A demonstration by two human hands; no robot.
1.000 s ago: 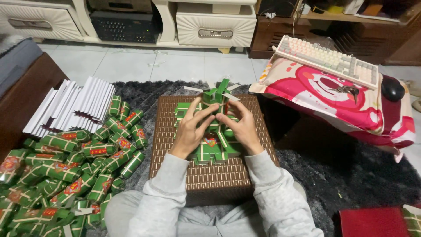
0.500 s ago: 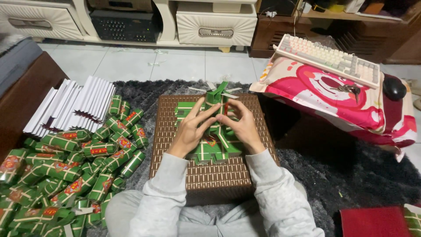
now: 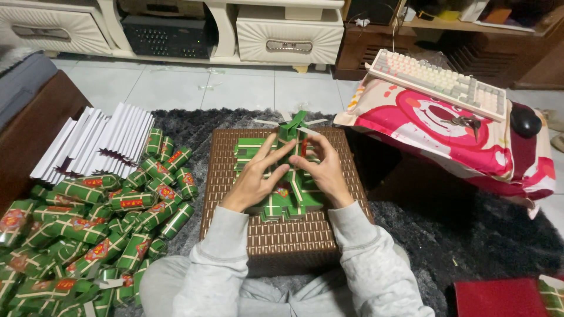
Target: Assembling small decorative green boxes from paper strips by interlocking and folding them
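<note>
Between the left hand (image 3: 254,179) and right hand (image 3: 322,170), both pinching it, the green paper box (image 3: 292,130) looks light, flimsy, best held at its folded edges.

Both hands close together, left hand (image 3: 257,176) fingers spread forward, right hand (image 3: 322,170) fingers curled, forearms converging

Cardboard stack (image 3: 282,196) on box (image 3: 282,235) — folded packets (image 3: 88,229) left, keyboard (image 3: 437,82) right-behind.
</note>
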